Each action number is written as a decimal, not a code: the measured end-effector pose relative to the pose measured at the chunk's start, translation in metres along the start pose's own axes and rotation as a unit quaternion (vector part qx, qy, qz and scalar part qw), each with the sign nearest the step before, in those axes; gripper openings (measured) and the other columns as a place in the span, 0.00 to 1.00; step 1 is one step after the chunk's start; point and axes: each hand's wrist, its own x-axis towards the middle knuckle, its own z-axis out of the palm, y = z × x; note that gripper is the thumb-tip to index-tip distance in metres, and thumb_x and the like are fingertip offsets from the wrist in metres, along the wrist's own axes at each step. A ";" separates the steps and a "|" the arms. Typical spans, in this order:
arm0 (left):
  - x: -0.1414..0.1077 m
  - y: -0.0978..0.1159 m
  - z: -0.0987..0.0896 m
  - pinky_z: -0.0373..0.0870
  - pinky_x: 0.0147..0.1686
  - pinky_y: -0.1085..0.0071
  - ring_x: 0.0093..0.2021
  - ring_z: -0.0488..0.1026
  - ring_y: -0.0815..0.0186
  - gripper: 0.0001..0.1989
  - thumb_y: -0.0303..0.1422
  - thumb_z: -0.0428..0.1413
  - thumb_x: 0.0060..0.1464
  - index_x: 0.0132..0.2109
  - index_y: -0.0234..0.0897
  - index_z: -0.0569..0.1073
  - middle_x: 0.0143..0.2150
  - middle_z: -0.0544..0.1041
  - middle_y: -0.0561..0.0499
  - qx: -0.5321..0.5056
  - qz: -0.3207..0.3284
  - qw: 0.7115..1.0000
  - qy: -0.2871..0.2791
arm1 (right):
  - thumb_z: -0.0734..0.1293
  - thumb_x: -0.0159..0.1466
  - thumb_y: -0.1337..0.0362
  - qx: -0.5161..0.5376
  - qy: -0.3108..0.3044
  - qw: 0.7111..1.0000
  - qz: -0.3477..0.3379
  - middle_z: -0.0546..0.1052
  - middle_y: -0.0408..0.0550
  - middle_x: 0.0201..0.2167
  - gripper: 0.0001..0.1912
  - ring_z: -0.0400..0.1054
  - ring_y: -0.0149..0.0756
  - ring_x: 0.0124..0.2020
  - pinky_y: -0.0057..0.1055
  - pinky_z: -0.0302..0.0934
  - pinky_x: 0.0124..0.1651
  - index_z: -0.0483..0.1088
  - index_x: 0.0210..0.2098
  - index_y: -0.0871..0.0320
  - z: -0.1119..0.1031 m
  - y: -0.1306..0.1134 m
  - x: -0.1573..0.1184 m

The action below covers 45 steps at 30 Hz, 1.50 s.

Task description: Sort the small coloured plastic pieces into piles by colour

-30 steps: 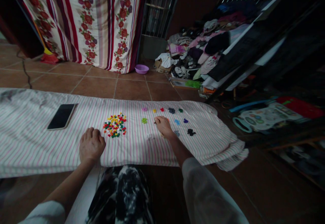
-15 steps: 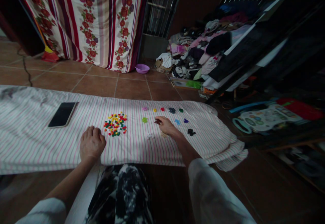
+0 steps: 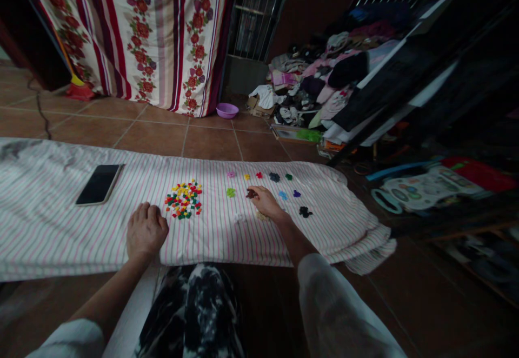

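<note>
My right hand (image 3: 264, 201) reaches down at a small pile of dark brown pieces (image 3: 251, 193), its fingertips closed together at them; what the fingers hold is too small to make out. On the striped cloth (image 3: 219, 239) my left hand (image 3: 146, 228) rests palm down, fingers loosely spread, holding nothing. Beside it lies a mixed heap of red, yellow, green, orange and white pieces (image 3: 184, 199). Small single-colour piles surround my right hand: light green (image 3: 231, 192), pink (image 3: 231, 174), red (image 3: 259, 175), grey (image 3: 274, 177), light blue (image 3: 283, 196) and black (image 3: 305, 212).
A phone (image 3: 99, 184) lies on the cloth at the left. Beyond the cloth are a purple basin (image 3: 227, 110), a floral curtain (image 3: 162, 39) and a heap of clothes (image 3: 316, 82). A colourful toy panel (image 3: 421, 185) is at the right.
</note>
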 end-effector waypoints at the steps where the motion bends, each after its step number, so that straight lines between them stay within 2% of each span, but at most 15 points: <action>1: 0.000 0.000 0.000 0.64 0.54 0.55 0.56 0.68 0.50 0.12 0.31 0.45 0.58 0.42 0.33 0.71 0.53 0.72 0.34 0.000 0.000 1.000 -0.001 | 0.64 0.55 0.79 -0.004 0.000 1.000 0.000 0.77 0.52 0.44 0.25 0.71 0.37 0.45 0.33 0.62 0.52 0.74 0.50 0.58 0.000 0.001 0.000; 10: 0.001 0.001 -0.003 0.64 0.52 0.55 0.55 0.68 0.50 0.12 0.32 0.44 0.57 0.41 0.34 0.70 0.52 0.72 0.35 -0.007 0.003 1.000 -0.003 | 0.64 0.55 0.78 -0.004 -0.017 0.999 -0.031 0.77 0.51 0.47 0.25 0.70 0.37 0.48 0.35 0.60 0.55 0.74 0.50 0.57 0.000 0.001 0.003; 15: 0.001 0.000 -0.001 0.64 0.53 0.55 0.56 0.67 0.50 0.12 0.32 0.44 0.57 0.42 0.33 0.70 0.53 0.72 0.34 -0.006 0.007 1.000 -0.002 | 0.64 0.54 0.78 0.010 0.000 1.000 -0.021 0.77 0.52 0.45 0.25 0.71 0.37 0.45 0.34 0.61 0.54 0.74 0.50 0.58 0.002 0.002 0.002; 21: -0.001 -0.002 0.003 0.63 0.55 0.54 0.57 0.67 0.51 0.11 0.31 0.46 0.57 0.43 0.34 0.71 0.52 0.72 0.36 -0.020 0.004 1.000 0.017 | 0.66 0.55 0.74 0.019 0.019 0.999 -0.025 0.77 0.51 0.46 0.22 0.70 0.38 0.47 0.36 0.62 0.54 0.74 0.49 0.56 -0.001 0.002 -0.002; 25: 0.000 -0.002 0.005 0.61 0.57 0.53 0.58 0.66 0.50 0.12 0.31 0.46 0.57 0.44 0.32 0.70 0.54 0.71 0.34 -0.025 -0.003 1.000 0.003 | 0.65 0.57 0.72 0.013 0.054 0.998 -0.029 0.77 0.51 0.46 0.18 0.69 0.39 0.49 0.37 0.61 0.55 0.75 0.47 0.56 -0.006 -0.005 -0.003; 28: 0.000 -0.003 0.005 0.61 0.58 0.54 0.58 0.66 0.50 0.13 0.31 0.45 0.57 0.44 0.32 0.71 0.55 0.71 0.34 -0.027 -0.008 1.000 -0.005 | 0.63 0.60 0.71 0.023 0.097 0.994 -0.043 0.77 0.51 0.46 0.15 0.69 0.39 0.49 0.36 0.61 0.56 0.76 0.44 0.56 -0.008 -0.020 -0.003; 30: 0.000 -0.003 0.006 0.60 0.58 0.54 0.59 0.65 0.50 0.13 0.31 0.46 0.57 0.45 0.32 0.71 0.55 0.70 0.35 -0.034 -0.014 0.999 -0.004 | 0.62 0.61 0.70 0.038 0.099 0.992 -0.063 0.77 0.50 0.45 0.15 0.69 0.39 0.48 0.35 0.61 0.54 0.76 0.44 0.56 -0.008 -0.036 -0.004; 34: 0.000 -0.002 0.005 0.59 0.59 0.53 0.60 0.64 0.49 0.14 0.30 0.47 0.56 0.46 0.31 0.71 0.56 0.70 0.33 -0.052 -0.019 0.998 -0.006 | 0.61 0.64 0.69 0.064 0.038 0.991 -0.112 0.77 0.49 0.41 0.14 0.70 0.36 0.43 0.32 0.62 0.50 0.76 0.44 0.55 0.005 -0.078 -0.007; 38: 0.000 -0.002 0.004 0.60 0.58 0.54 0.60 0.64 0.49 0.14 0.30 0.45 0.57 0.45 0.30 0.71 0.57 0.70 0.33 -0.041 -0.023 0.999 -0.010 | 0.62 0.65 0.69 0.075 -0.043 0.983 -0.165 0.77 0.48 0.39 0.12 0.70 0.34 0.43 0.30 0.62 0.48 0.77 0.41 0.56 0.033 -0.116 -0.012; 41: 0.000 -0.002 0.004 0.60 0.58 0.54 0.59 0.65 0.49 0.14 0.31 0.45 0.58 0.45 0.30 0.71 0.57 0.70 0.33 -0.035 -0.021 0.999 -0.012 | 0.62 0.64 0.71 0.067 -0.082 0.977 -0.184 0.76 0.48 0.39 0.13 0.70 0.34 0.42 0.29 0.62 0.48 0.77 0.41 0.56 0.053 -0.133 -0.015; 45: 0.000 -0.002 0.004 0.60 0.59 0.54 0.60 0.65 0.49 0.14 0.30 0.46 0.58 0.46 0.29 0.71 0.57 0.70 0.32 -0.036 -0.021 0.999 -0.014 | 0.62 0.64 0.71 0.045 -0.085 0.982 -0.163 0.76 0.48 0.40 0.14 0.70 0.34 0.42 0.28 0.62 0.48 0.77 0.45 0.55 0.066 -0.143 -0.013</action>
